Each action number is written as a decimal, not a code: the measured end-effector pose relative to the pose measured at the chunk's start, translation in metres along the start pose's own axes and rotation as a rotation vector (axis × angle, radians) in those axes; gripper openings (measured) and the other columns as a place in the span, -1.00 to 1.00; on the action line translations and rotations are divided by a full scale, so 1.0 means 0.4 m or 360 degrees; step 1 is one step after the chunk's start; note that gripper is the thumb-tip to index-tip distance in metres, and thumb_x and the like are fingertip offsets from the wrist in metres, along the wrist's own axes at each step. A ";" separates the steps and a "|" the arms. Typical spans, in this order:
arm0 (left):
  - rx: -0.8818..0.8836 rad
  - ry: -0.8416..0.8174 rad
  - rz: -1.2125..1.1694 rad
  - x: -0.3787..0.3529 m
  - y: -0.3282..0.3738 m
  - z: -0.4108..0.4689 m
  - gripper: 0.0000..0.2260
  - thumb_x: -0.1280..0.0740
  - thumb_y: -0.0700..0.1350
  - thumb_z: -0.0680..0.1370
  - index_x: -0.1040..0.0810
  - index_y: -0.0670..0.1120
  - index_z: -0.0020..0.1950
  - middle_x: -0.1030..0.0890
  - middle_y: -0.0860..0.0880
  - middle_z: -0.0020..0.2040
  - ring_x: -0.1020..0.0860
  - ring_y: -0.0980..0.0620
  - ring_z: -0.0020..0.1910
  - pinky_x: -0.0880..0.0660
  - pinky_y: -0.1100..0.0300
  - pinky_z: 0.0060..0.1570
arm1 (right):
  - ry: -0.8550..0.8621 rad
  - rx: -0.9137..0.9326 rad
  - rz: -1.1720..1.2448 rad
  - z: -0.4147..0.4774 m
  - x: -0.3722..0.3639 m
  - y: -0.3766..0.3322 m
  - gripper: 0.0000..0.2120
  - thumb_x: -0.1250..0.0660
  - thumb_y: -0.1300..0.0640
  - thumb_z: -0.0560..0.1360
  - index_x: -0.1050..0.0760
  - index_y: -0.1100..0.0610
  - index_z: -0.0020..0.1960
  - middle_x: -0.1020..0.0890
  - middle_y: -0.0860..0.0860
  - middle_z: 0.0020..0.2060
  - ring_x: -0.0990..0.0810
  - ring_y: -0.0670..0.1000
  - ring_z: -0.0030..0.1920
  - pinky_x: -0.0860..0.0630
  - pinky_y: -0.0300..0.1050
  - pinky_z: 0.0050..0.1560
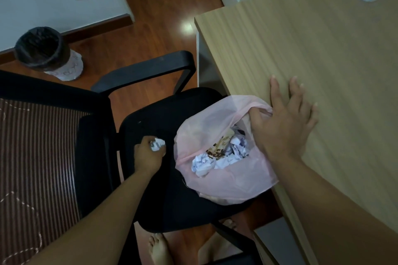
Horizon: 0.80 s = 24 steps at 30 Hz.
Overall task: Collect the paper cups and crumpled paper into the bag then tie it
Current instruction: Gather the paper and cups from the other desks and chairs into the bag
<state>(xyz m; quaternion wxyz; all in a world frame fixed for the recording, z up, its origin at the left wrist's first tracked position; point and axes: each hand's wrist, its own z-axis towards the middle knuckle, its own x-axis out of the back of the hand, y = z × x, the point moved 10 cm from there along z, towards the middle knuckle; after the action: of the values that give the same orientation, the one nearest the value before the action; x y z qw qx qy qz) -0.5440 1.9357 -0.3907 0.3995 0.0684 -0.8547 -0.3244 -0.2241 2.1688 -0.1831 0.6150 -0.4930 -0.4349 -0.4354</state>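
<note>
Near the frame's centre, the left hand [148, 153] is closed around a crumpled paper ball [157, 144] above the black chair seat [155, 200], just left of the pink bag [228, 180]. The right hand [284, 122], fingers spread, pinches the bag's rim against the desk [323, 49] edge. If that thin rim slips, the mouth could sag shut and the ball would probably miss.

paper cup [219, 146] mostly buried under crumpled paper [202, 164], bag [226, 180] bottom hidden

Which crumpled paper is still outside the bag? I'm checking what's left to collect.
The crumpled paper ball gripped in the left hand over the chair seat. The other paper wads already lie inside the pink bag.
</note>
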 end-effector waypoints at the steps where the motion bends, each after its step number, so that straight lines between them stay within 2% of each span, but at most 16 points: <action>1: 0.0010 0.0061 -0.0176 0.014 0.023 -0.018 -0.71 -0.53 -0.13 0.58 -0.58 -0.06 0.26 -0.67 -0.05 0.11 -0.69 -0.06 0.03 -0.66 0.10 -0.05 | 0.0001 -0.0001 -0.0005 0.001 0.000 0.001 -0.25 -0.19 -0.27 0.56 -0.23 -0.18 0.74 -0.18 0.06 0.77 -0.11 0.14 0.76 0.00 0.38 0.71; 3: -0.0082 0.0120 -0.0517 0.042 0.116 -0.070 -0.73 -0.51 -0.04 0.60 -0.58 0.06 0.27 -0.69 0.06 0.11 -0.71 0.02 0.10 -0.69 0.02 0.07 | 0.0000 -0.0001 -0.0020 0.002 0.000 0.004 -0.25 -0.22 -0.26 0.57 -0.22 -0.18 0.74 -0.18 0.07 0.76 -0.12 0.15 0.76 -0.01 0.38 0.71; 5: -0.0269 0.0088 -0.0771 0.068 0.245 -0.142 -0.74 -0.48 -0.03 0.64 -0.57 0.13 0.30 -0.69 0.08 0.20 -0.70 0.08 0.16 -0.68 0.03 0.12 | -0.0014 -0.0003 -0.0023 0.000 -0.001 0.003 -0.25 -0.23 -0.24 0.57 -0.21 -0.18 0.74 -0.18 0.07 0.76 -0.12 0.15 0.76 -0.01 0.39 0.71; 7: -0.0469 -0.0056 -0.0914 0.076 0.377 -0.222 -0.71 -0.47 -0.11 0.65 -0.57 0.09 0.35 -0.67 0.07 0.25 -0.69 0.07 0.20 -0.68 0.11 0.11 | -0.0032 -0.0009 -0.0023 -0.001 0.000 0.002 -0.24 -0.20 -0.24 0.56 -0.20 -0.18 0.75 -0.18 0.07 0.77 -0.11 0.14 0.76 -0.01 0.39 0.71; 9: -0.0634 -0.0326 -0.0979 0.051 0.480 -0.295 -0.68 -0.48 -0.19 0.63 -0.57 0.00 0.36 -0.67 0.03 0.25 -0.69 0.01 0.19 -0.69 0.10 0.10 | -0.0051 -0.0004 -0.0020 0.000 0.003 -0.001 -0.24 -0.15 -0.25 0.56 -0.18 -0.17 0.75 -0.16 0.07 0.77 -0.09 0.14 0.77 0.00 0.40 0.71; 12: -0.0817 -0.0674 -0.0760 -0.017 0.545 -0.366 -0.67 -0.54 -0.15 0.59 -0.58 -0.01 0.33 -0.65 0.06 0.24 -0.68 0.00 0.17 -0.66 0.13 0.08 | -0.0075 0.0021 -0.0026 0.000 0.006 -0.004 -0.22 -0.14 -0.27 0.55 -0.15 -0.17 0.76 -0.14 0.08 0.77 -0.08 0.16 0.77 0.00 0.41 0.71; 15: -0.1043 -0.0797 -0.0263 -0.082 0.534 -0.390 -0.64 -0.56 -0.02 0.58 -0.58 0.10 0.35 -0.61 0.16 0.29 -0.62 0.09 0.24 -0.60 0.22 0.12 | -0.0082 0.0017 -0.0041 0.001 0.004 -0.001 -0.22 -0.18 -0.24 0.57 -0.13 -0.17 0.77 -0.13 0.08 0.78 -0.07 0.15 0.77 0.01 0.41 0.71; 18: -0.1182 -0.0876 0.0029 -0.128 0.492 -0.390 -0.54 -0.53 0.10 0.60 -0.54 0.17 0.48 -0.48 0.22 0.49 -0.41 0.25 0.52 -0.48 0.21 0.41 | -0.0060 0.0011 -0.0049 0.003 0.002 0.002 -0.23 -0.21 -0.24 0.57 -0.15 -0.17 0.76 -0.14 0.08 0.77 -0.08 0.15 0.77 0.00 0.41 0.71; 19: -0.1173 -0.0880 0.0057 -0.130 0.478 -0.384 -0.51 -0.51 0.13 0.60 -0.52 0.19 0.52 -0.43 0.22 0.55 -0.36 0.27 0.56 -0.46 0.18 0.46 | -0.0052 0.0012 -0.0046 0.003 0.002 0.002 -0.23 -0.20 -0.26 0.57 -0.16 -0.17 0.76 -0.15 0.08 0.77 -0.09 0.15 0.77 -0.01 0.40 0.71; 21: -0.1148 -0.0758 -0.0006 -0.107 0.460 -0.369 -0.55 -0.48 0.11 0.64 -0.55 0.18 0.52 -0.46 0.22 0.55 -0.46 0.23 0.51 -0.57 0.15 0.36 | -0.0046 0.0005 -0.0028 0.003 0.002 0.002 -0.23 -0.16 -0.28 0.57 -0.17 -0.17 0.76 -0.15 0.07 0.77 -0.09 0.14 0.77 0.01 0.40 0.71; 23: -0.1153 -0.0407 -0.0167 -0.044 0.450 -0.355 -0.73 -0.44 0.00 0.68 -0.68 0.05 0.39 -0.63 0.16 0.37 -0.64 0.13 0.29 -0.66 0.14 0.12 | -0.0042 -0.0004 -0.0019 0.002 0.003 0.005 -0.24 -0.14 -0.28 0.57 -0.18 -0.17 0.75 -0.15 0.07 0.77 -0.09 0.14 0.77 0.02 0.39 0.71; 24: -0.1115 -0.0210 -0.0223 -0.011 0.434 -0.350 -0.80 -0.42 -0.05 0.70 -0.71 0.00 0.31 -0.66 0.13 0.27 -0.67 0.09 0.19 -0.66 0.12 0.04 | -0.0045 -0.0005 -0.0025 0.002 0.003 0.006 -0.24 -0.14 -0.27 0.57 -0.18 -0.17 0.75 -0.15 0.07 0.77 -0.09 0.13 0.77 0.01 0.39 0.71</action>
<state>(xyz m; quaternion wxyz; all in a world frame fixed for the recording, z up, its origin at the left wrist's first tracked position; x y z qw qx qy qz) -0.4146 2.0028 -0.2218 0.3196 -0.0353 -0.7089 -0.6278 -0.2215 2.1697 -0.1826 0.6046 -0.4967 -0.4468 -0.4337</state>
